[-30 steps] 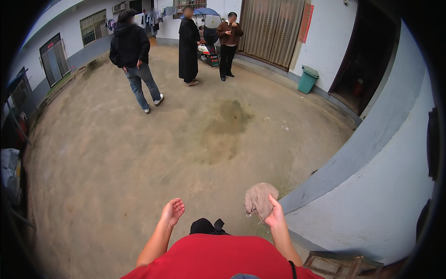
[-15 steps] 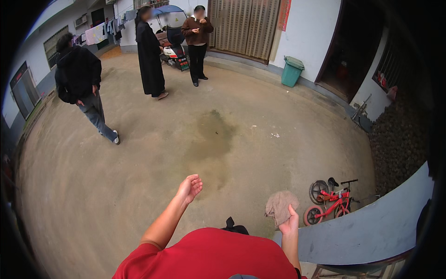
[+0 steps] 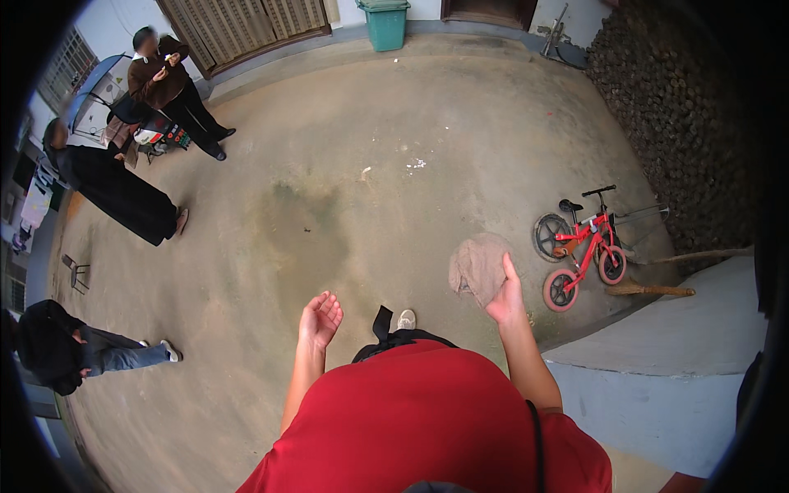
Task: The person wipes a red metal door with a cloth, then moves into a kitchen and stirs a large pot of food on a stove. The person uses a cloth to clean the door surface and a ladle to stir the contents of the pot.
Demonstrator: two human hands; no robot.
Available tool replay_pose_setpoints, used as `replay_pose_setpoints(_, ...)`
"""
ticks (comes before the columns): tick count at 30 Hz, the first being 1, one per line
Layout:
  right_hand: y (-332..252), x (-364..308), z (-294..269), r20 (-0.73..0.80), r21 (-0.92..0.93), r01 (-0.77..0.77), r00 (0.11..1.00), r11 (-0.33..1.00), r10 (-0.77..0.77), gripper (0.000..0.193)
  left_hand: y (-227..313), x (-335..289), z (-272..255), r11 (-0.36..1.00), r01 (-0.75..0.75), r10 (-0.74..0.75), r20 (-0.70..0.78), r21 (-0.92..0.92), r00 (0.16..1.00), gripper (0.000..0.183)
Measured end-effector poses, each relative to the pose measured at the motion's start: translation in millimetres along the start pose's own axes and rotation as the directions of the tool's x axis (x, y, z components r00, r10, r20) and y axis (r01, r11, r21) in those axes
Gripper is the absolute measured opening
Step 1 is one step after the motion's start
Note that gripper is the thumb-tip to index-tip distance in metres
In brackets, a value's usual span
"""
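Observation:
A greyish-beige cloth (image 3: 477, 264) hangs in front of me on the right, with a wrinkled surface and rounded outline. My right hand (image 3: 505, 301) grips its lower right edge, the thumb pointing up along it; the other fingers are mostly hidden. To the left, my left hand (image 3: 321, 317) is held out over the concrete with its fingers loosely curved and nothing in it. The two hands are well apart, on either side of a light shoe (image 3: 407, 320) below me.
A small red bike (image 3: 585, 251) with pink tyres stands right of the cloth, near a pale low wall (image 3: 657, 361) and a wooden stick (image 3: 653, 290). Stacked dark material (image 3: 657, 107) lines the far right. Three people stand or walk at left. A green bin (image 3: 385, 25) is at the back.
My view has turned to the right and downward, so the people slide left. My left hand is lower and nearer my body. The cloth stays in my right hand.

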State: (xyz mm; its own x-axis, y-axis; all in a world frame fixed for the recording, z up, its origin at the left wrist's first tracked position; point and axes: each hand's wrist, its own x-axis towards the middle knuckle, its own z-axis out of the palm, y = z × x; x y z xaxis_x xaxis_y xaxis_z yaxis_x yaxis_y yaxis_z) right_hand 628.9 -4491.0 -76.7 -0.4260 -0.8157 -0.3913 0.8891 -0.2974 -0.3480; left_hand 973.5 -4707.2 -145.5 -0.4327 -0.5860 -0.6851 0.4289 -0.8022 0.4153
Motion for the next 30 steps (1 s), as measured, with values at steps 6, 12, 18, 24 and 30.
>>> replay_pose_setpoints(6, -33, 172, 102, 0.04, -0.139, -0.092, 0.994, 0.986, 0.098, 0.062, 78, 123, 42, 0.997, -0.078, 0.08, -0.141, 0.02, 0.987, 0.015)
replay_pose_setpoints(12, -65, 378, 130, 0.124, -0.091, -0.134, 0.982, 0.987, 0.145, 0.061, 137, 306, 177, 0.997, -0.032, 0.03, 0.025, 0.075, 0.999, 0.017)
replay_pose_setpoints(18, -184, 513, 187, 0.041, -0.05, 0.092, 0.995, 0.994, -0.09, 0.062, 222, 478, 395, 0.976, 0.06, -0.102, 0.195, 0.208, 0.975, 0.018)
replay_pose_setpoints(24, -289, 606, 181, -0.082, 0.102, 0.33, 0.943, 0.938, -0.323, 0.063, 226, 629, 630, 0.845, 0.182, -0.365, 0.293, 0.503, 0.884, 0.023)
replay_pose_setpoints(30, -416, 779, 190, -0.172, 0.118, 0.332, 0.935, 0.936, -0.31, 0.063, 160, 762, 842, 0.731, 0.303, -0.585, 0.333, 0.612, 0.74, 0.025)
